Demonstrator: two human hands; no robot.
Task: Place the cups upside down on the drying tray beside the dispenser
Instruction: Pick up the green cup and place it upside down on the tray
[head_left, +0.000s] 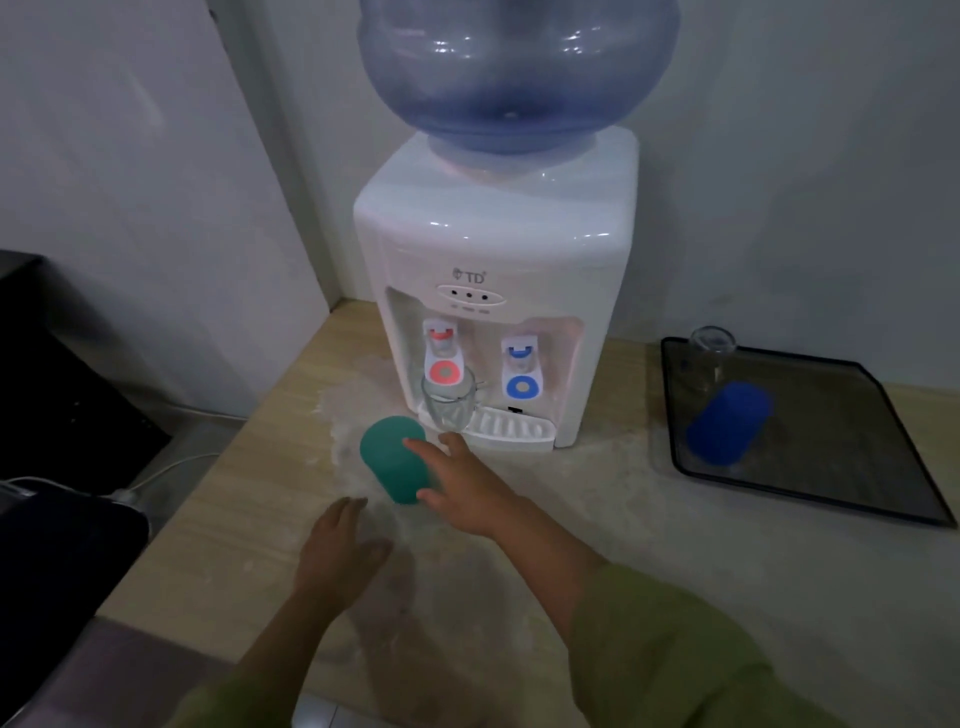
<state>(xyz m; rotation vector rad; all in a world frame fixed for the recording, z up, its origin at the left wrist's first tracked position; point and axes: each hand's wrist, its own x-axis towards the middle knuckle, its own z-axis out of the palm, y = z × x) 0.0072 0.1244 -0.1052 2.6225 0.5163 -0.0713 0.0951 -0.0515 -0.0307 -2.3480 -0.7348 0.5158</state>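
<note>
Green sleeves framed bottom of view; left hand (337, 553) lay flat and open on countertop (597, 519), holding nothing. Right hand (460, 483) spread open against side of teal cup (397, 460), fingers touching, not closed round it. Teal cup stood before dispenser (493, 291); clear glass (448, 402) sat under red tap. Blue cup (730, 423) and clear cup (707, 358) stood upside down on drying tray (841, 499), right of dispenser
</note>
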